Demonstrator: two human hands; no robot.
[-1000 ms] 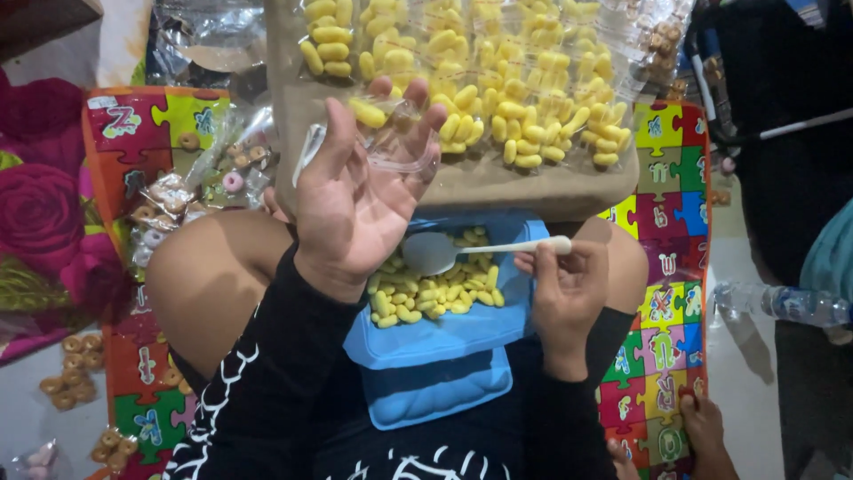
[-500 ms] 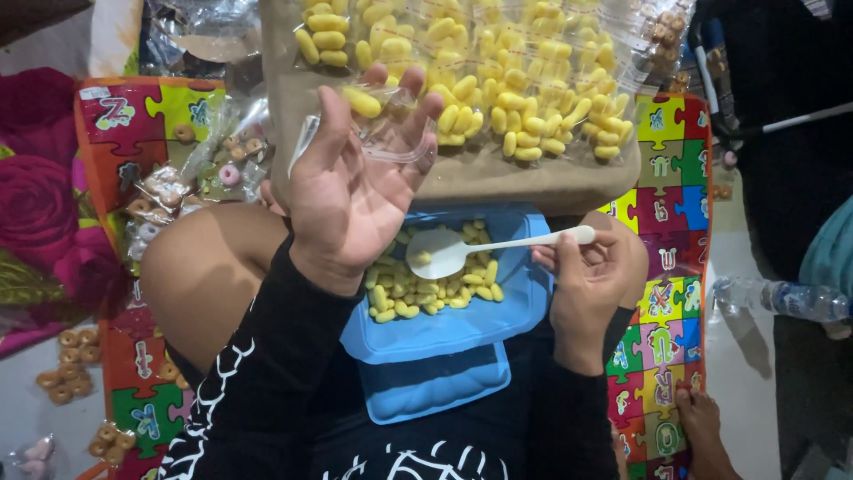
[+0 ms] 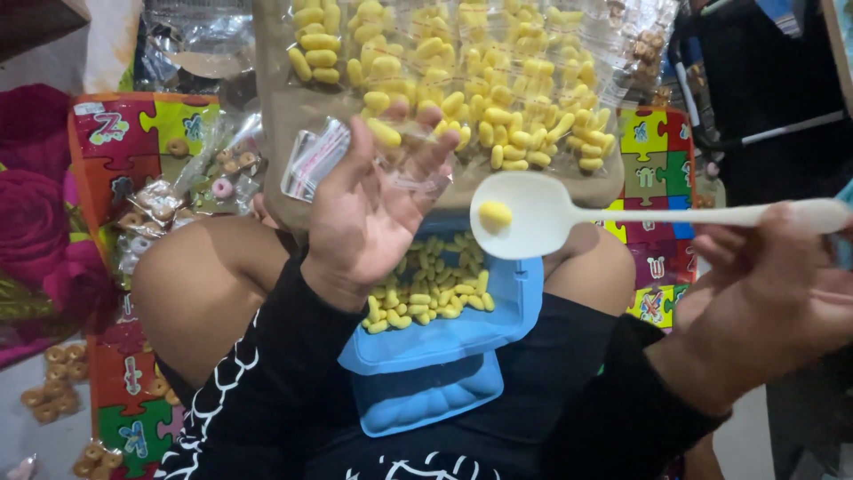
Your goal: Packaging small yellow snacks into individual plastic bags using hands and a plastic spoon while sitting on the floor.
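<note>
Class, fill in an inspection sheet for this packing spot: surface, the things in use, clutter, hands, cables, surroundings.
Surface: puzzle mat in many colours on the floor.
Things in use: blue box of yellow snacks on the lap; white spoon carrying one piece; small clear bag.
Clutter: filled bags of yellow snacks on a brown board; ring snacks in bags at left.
Hands: left hand holds the clear bag open; right hand grips the spoon handle.
Cables: nothing seen.
Surroundings: red flowered cloth.

A home floor is shown — a puzzle mat (image 3: 133, 151), a rose blanket (image 3: 35, 222), snack bags (image 3: 498, 80) laid about.
</note>
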